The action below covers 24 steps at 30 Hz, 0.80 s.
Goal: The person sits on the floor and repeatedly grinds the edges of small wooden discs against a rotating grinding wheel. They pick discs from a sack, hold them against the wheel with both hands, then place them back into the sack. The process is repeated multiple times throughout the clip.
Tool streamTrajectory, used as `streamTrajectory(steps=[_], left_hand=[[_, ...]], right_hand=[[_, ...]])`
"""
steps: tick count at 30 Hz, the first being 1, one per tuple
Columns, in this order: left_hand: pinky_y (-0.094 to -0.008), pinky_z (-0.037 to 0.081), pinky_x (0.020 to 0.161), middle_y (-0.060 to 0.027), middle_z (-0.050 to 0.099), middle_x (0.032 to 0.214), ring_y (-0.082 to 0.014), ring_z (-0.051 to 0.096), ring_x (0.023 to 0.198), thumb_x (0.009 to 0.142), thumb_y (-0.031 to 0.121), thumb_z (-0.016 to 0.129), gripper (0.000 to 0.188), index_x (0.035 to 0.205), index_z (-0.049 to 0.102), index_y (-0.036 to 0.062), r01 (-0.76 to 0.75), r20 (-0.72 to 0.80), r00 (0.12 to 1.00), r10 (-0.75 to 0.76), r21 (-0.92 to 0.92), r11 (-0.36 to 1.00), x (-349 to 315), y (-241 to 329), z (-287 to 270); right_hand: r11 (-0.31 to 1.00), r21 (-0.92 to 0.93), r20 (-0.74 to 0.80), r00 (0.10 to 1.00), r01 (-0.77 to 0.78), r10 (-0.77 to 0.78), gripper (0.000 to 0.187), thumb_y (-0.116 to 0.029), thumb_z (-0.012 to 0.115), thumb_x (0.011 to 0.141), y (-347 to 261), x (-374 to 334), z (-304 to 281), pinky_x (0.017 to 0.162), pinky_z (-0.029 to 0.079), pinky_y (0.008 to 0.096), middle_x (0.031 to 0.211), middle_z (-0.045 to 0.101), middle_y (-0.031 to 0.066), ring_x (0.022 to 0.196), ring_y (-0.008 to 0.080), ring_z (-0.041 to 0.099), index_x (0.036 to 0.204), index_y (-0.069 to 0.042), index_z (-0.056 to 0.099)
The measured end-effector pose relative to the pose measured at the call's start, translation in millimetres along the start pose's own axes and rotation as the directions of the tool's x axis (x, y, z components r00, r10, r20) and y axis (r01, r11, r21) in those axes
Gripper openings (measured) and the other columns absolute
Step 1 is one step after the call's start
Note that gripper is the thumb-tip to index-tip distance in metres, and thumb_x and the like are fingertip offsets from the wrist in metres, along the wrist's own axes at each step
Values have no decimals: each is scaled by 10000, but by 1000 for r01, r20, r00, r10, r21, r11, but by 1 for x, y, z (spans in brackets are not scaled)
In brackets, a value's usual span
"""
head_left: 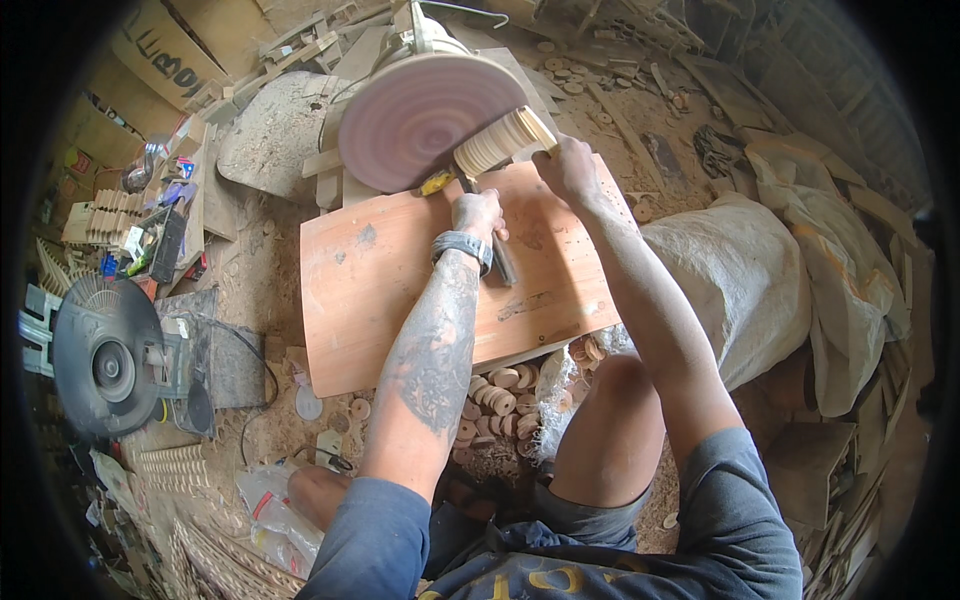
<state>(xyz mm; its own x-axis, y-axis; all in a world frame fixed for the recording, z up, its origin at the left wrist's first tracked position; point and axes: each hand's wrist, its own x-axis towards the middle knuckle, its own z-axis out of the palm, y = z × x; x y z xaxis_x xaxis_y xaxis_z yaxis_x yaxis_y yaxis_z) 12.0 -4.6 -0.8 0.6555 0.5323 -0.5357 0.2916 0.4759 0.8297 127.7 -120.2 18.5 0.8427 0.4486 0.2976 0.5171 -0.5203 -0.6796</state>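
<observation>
A large round reddish sanding disc point(432, 120) stands upright at the far edge of a wooden board point(350, 290). Beside its lower right face is a tilted row of pale round wooden discs point(492, 143), packed tightly together. My right hand point(568, 172) is closed at the right end of this stack, by a flat wooden strip. Below the stack, my left hand point(478, 215) wraps round a dark bar-like tool point(503, 262) that slants across the board. A yellow piece point(435, 183) shows just beyond the left hand; whether it belongs to the tool, I cannot tell.
Large white sacks point(735, 280) crowd the right side. A fan point(108, 355) stands at the left, below a cluttered shelf point(200, 200). Loose wooden discs point(500, 395) lie between the board and my legs. Sawdust and offcuts cover the floor.
</observation>
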Motion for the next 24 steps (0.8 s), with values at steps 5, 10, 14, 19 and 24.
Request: streamTrajectory(steps=[5,10,14,19,24], left_hand=[[-314,339,421,1,425,640,-99,353,442,961,113,495,99,997,550,39,7,24,1000,-8,7,1000,0,0,-2],[-348,355,390,-29,462,582,-131,395,399,896,84,522,147,757,522,35,-29,4,1000,29,-35,999,-2,0,-2],[-314,338,423,-5,432,642,-102,356,441,963,116,495,100,995,546,37,15,15,1000,-15,11,1000,-3,1,-2],[-317,340,422,-3,430,636,-103,357,441,960,111,498,91,985,543,37,-11,35,999,10,11,1000,-5,1,-3],[-314,334,424,4,417,630,-101,348,441,958,111,494,100,996,546,34,1,31,1000,-1,0,1000,-6,2,-2]], right_hand=[[1000,-7,-17,1000,19,-19,243,-187,635,818,0,0,0,778,521,478,841,686,244,841,415,670,969,-3,681],[1000,-14,15,1000,-11,11,238,-194,638,821,2,2,1,787,522,479,850,686,246,850,414,670,956,-3,681],[1000,-19,12,1000,-11,12,241,-198,636,824,3,2,2,795,523,478,859,685,250,857,415,669,953,0,681],[1000,-7,-8,1000,15,-15,246,-201,631,829,5,3,4,799,522,480,868,686,252,861,417,669,955,5,680],[999,-32,-46,999,24,-26,235,-190,632,805,11,6,10,731,530,458,788,675,244,771,392,678,911,15,671]])
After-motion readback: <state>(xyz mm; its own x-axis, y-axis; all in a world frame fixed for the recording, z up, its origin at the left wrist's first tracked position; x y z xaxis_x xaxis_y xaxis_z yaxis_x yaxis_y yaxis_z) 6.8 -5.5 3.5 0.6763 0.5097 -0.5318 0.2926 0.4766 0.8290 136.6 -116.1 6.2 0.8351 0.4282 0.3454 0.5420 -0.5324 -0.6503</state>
